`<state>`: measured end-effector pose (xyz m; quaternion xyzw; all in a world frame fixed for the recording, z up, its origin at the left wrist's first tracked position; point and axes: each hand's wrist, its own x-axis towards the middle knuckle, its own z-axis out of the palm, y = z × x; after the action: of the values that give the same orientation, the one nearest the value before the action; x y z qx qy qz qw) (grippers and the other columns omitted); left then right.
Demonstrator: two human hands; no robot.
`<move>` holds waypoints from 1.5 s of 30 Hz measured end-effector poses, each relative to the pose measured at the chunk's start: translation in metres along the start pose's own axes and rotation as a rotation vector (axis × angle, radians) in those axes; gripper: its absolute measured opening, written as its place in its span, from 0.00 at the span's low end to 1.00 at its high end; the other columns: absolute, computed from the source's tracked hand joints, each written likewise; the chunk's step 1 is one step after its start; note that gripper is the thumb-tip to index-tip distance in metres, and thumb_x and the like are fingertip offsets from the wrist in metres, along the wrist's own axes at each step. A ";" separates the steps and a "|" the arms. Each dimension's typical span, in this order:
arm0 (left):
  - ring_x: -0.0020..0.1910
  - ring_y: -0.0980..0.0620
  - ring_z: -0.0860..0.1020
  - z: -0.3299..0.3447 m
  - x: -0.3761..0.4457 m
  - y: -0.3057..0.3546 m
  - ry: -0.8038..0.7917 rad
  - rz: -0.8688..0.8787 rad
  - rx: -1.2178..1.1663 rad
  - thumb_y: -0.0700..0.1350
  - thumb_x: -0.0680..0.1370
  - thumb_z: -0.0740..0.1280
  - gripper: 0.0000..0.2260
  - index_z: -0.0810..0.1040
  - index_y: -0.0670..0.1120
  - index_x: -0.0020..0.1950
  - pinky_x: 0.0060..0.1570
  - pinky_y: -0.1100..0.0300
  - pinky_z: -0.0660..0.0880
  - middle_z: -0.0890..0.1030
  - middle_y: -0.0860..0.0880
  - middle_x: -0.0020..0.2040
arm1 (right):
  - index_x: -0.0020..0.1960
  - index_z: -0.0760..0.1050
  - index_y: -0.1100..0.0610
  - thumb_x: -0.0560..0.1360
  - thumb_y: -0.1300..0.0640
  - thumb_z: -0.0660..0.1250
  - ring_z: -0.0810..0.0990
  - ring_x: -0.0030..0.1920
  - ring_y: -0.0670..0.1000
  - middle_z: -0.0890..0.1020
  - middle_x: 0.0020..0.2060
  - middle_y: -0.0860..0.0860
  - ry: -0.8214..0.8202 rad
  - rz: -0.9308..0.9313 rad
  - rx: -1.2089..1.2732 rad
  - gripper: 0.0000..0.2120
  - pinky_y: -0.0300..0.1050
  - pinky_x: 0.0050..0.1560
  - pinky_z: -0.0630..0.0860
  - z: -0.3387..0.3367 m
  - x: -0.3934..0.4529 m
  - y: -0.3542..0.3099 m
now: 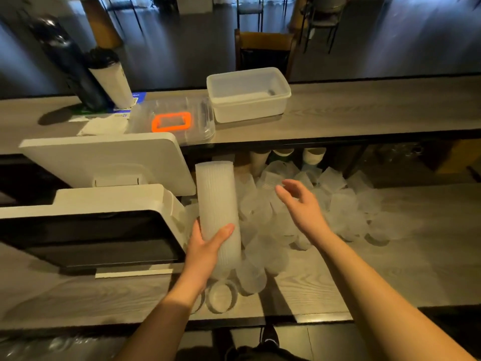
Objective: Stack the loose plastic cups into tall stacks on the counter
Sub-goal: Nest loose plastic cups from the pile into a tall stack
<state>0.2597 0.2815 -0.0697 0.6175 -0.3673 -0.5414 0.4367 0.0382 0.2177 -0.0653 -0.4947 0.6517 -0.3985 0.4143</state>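
The left hand [205, 246] holds a tall stack of cups [217, 204] near its bottom, with the fingers and thumb wrapped around it. The stack stands up on the counter [416, 256], just beside a white screen [104, 225]. The right hand [299, 204] is loose, fingers spread, holding nothing. It hovers over a big pile of loose cups [312, 217] lying on the counter. A white box [248, 95] sits on the shelf above.

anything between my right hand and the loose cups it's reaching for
Nothing visible. The right hand hovers open just above the loose cups, with only air between them.
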 end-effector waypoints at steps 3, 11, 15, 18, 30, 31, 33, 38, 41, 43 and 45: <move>0.58 0.49 0.79 0.004 0.007 0.001 0.039 -0.021 -0.021 0.64 0.59 0.76 0.40 0.70 0.55 0.68 0.57 0.45 0.78 0.80 0.51 0.59 | 0.73 0.67 0.48 0.72 0.36 0.70 0.73 0.65 0.47 0.74 0.67 0.47 -0.088 -0.048 -0.203 0.34 0.41 0.60 0.72 0.010 0.010 0.016; 0.57 0.48 0.79 0.017 0.019 -0.003 0.123 -0.068 0.009 0.63 0.58 0.76 0.40 0.71 0.53 0.67 0.58 0.42 0.77 0.79 0.50 0.58 | 0.79 0.55 0.49 0.66 0.32 0.74 0.62 0.75 0.53 0.65 0.76 0.49 -0.249 -0.297 -0.702 0.50 0.55 0.75 0.58 0.031 0.028 0.031; 0.58 0.47 0.77 0.026 0.021 -0.004 0.172 -0.099 0.006 0.59 0.61 0.79 0.39 0.70 0.52 0.69 0.59 0.42 0.76 0.78 0.49 0.59 | 0.78 0.59 0.50 0.71 0.41 0.73 0.65 0.73 0.51 0.69 0.73 0.49 -0.242 -0.295 -0.605 0.41 0.52 0.73 0.60 0.031 0.036 0.038; 0.57 0.46 0.78 0.030 0.021 -0.005 0.180 -0.103 -0.005 0.58 0.63 0.79 0.37 0.70 0.52 0.69 0.58 0.42 0.77 0.78 0.48 0.59 | 0.76 0.62 0.49 0.71 0.43 0.74 0.72 0.65 0.48 0.73 0.67 0.48 -0.195 -0.226 -0.398 0.39 0.48 0.66 0.71 0.023 0.040 0.039; 0.57 0.54 0.76 0.035 0.027 -0.002 0.000 -0.019 0.337 0.67 0.56 0.76 0.46 0.65 0.57 0.71 0.51 0.56 0.77 0.74 0.56 0.60 | 0.62 0.75 0.43 0.64 0.38 0.73 0.76 0.64 0.47 0.78 0.62 0.46 -0.152 -0.070 0.280 0.27 0.46 0.63 0.73 -0.051 0.079 -0.026; 0.57 0.55 0.76 0.036 0.027 -0.001 -0.016 -0.022 0.371 0.67 0.57 0.76 0.45 0.64 0.59 0.71 0.50 0.57 0.77 0.73 0.57 0.60 | 0.63 0.75 0.44 0.64 0.39 0.73 0.76 0.63 0.47 0.78 0.62 0.46 -0.157 -0.082 0.285 0.29 0.45 0.63 0.73 -0.054 0.080 -0.032; 0.56 0.57 0.75 0.038 0.028 0.003 -0.048 -0.012 0.421 0.65 0.59 0.77 0.43 0.62 0.63 0.69 0.48 0.59 0.76 0.72 0.61 0.59 | 0.66 0.74 0.47 0.66 0.42 0.72 0.76 0.63 0.45 0.78 0.61 0.45 -0.184 -0.114 0.262 0.29 0.43 0.62 0.73 -0.057 0.082 -0.040; 0.55 0.60 0.74 0.041 0.030 0.009 -0.086 0.057 0.515 0.58 0.64 0.80 0.39 0.63 0.63 0.69 0.51 0.58 0.76 0.72 0.63 0.59 | 0.72 0.71 0.50 0.76 0.49 0.72 0.73 0.60 0.37 0.76 0.60 0.40 -0.332 -0.179 0.122 0.26 0.33 0.55 0.69 -0.058 0.078 -0.049; 0.56 0.59 0.73 0.044 0.029 0.011 -0.127 0.068 0.563 0.59 0.64 0.79 0.40 0.62 0.64 0.70 0.52 0.58 0.76 0.70 0.62 0.60 | 0.72 0.71 0.48 0.75 0.45 0.71 0.72 0.63 0.39 0.75 0.63 0.43 -0.338 -0.178 0.095 0.27 0.38 0.58 0.70 -0.055 0.072 -0.050; 0.57 0.59 0.74 0.045 0.029 0.013 -0.138 0.067 0.555 0.60 0.64 0.79 0.39 0.61 0.64 0.69 0.53 0.58 0.76 0.70 0.63 0.60 | 0.71 0.71 0.47 0.71 0.39 0.68 0.72 0.64 0.41 0.75 0.64 0.42 -0.342 -0.171 0.072 0.31 0.41 0.61 0.70 -0.051 0.066 -0.049; 0.56 0.59 0.74 0.045 0.028 0.015 -0.140 0.071 0.524 0.58 0.66 0.79 0.37 0.61 0.65 0.67 0.50 0.60 0.76 0.70 0.64 0.59 | 0.71 0.70 0.46 0.71 0.34 0.63 0.72 0.65 0.42 0.74 0.65 0.43 -0.373 -0.167 0.040 0.32 0.44 0.64 0.70 -0.044 0.059 -0.046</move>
<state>0.2191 0.2436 -0.0674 0.6570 -0.5457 -0.4536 0.2545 0.0015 0.1567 -0.0163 -0.6039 0.5125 -0.3459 0.5031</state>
